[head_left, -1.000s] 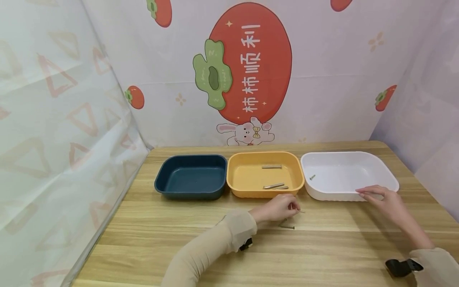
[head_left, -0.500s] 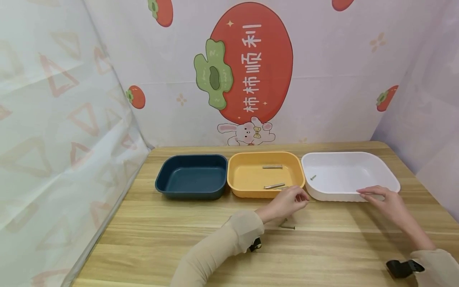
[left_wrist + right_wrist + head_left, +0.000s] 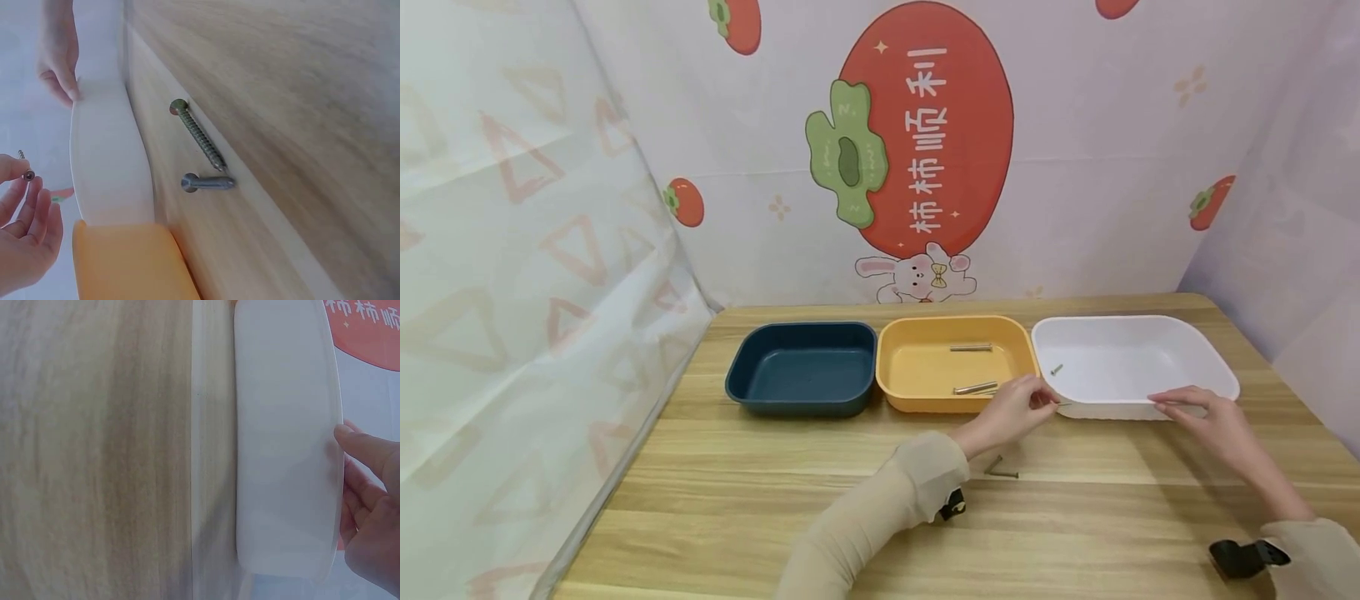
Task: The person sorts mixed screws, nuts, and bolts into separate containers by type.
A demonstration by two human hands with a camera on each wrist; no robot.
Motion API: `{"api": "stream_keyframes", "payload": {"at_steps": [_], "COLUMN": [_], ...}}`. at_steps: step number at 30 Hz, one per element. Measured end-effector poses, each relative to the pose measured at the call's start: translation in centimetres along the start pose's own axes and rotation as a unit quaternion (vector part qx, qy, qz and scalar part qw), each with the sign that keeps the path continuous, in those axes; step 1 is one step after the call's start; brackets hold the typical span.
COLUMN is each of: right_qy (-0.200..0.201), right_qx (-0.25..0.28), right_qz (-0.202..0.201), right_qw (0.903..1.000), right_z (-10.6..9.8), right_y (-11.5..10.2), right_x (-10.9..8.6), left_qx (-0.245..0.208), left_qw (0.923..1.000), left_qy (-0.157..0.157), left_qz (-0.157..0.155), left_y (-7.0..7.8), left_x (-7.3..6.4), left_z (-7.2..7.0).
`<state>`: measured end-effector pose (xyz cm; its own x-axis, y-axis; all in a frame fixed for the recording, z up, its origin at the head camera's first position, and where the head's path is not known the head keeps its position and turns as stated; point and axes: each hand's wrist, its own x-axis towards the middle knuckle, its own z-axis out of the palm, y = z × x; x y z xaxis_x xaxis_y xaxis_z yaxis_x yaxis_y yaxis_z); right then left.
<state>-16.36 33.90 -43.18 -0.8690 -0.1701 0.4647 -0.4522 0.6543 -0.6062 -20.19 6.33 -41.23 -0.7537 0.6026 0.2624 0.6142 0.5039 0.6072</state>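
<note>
My left hand (image 3: 1017,408) pinches a small screw (image 3: 28,175) between thumb and fingertips, at the near left corner of the white bin (image 3: 1123,360). In the left wrist view the screw's head points toward the camera. My right hand (image 3: 1213,421) grips the white bin's front rim, thumb on the outer wall and fingers over the inside, as the right wrist view shows. A short screw (image 3: 1056,369) lies inside that bin. Below my left hand, a longer threaded screw (image 3: 199,139) and a shorter-looking one (image 3: 211,182) lie on the wooden table (image 3: 1075,517).
The yellow bin (image 3: 917,405) stands against the white one and holds several long bolts (image 3: 972,347). Left of it is a dark blue bin (image 3: 805,408). A printed cloth (image 3: 1075,208) hangs behind the table, with more cloth at both sides.
My left hand has lifted the screw off the table area and moved it forward and right to the white bin's rim. My right hand has stayed on the rim.
</note>
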Motion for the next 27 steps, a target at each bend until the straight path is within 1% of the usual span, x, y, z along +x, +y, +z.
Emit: {"api": "stream_keyframes", "payload": {"at_steps": [3,7,12,16,20,27], "right_qy": [-0.005,-0.012,-0.010,-0.009,-0.009,-0.016], "right_qx": [0.000,0.000,-0.002,-0.001,-0.005,-0.007], "right_qz": [0.003,0.011,0.011,0.009,0.011,0.018], "right_qw": [1.0000,0.9999,0.9999,0.9999,0.9999,0.9997], "right_z": [-0.2,-0.3,-0.2,-0.2,-0.4,-0.4], "right_y": [0.0,0.0,0.0,0.0,-0.1,-0.3], "right_x": [0.0,0.0,-0.1,-0.1,-0.1,0.0], "left_qx": [0.002,0.009,0.007,0.004,0.014,0.037], "left_qw": [0.9999,0.9997,0.9997,0.9997,0.9993,0.9986], "left_qy": [0.013,0.021,0.021,0.019,0.021,0.018], "left_qz": [-0.003,-0.001,-0.004,-0.016,-0.028,-0.033], "left_y": [0.1,0.2,0.4,0.6,0.8,0.7], "left_x": [0.6,1.2,1.8,2.2,2.7,3.4], "left_z": [0.3,0.6,1.0,1.3,1.5,1.8]}}
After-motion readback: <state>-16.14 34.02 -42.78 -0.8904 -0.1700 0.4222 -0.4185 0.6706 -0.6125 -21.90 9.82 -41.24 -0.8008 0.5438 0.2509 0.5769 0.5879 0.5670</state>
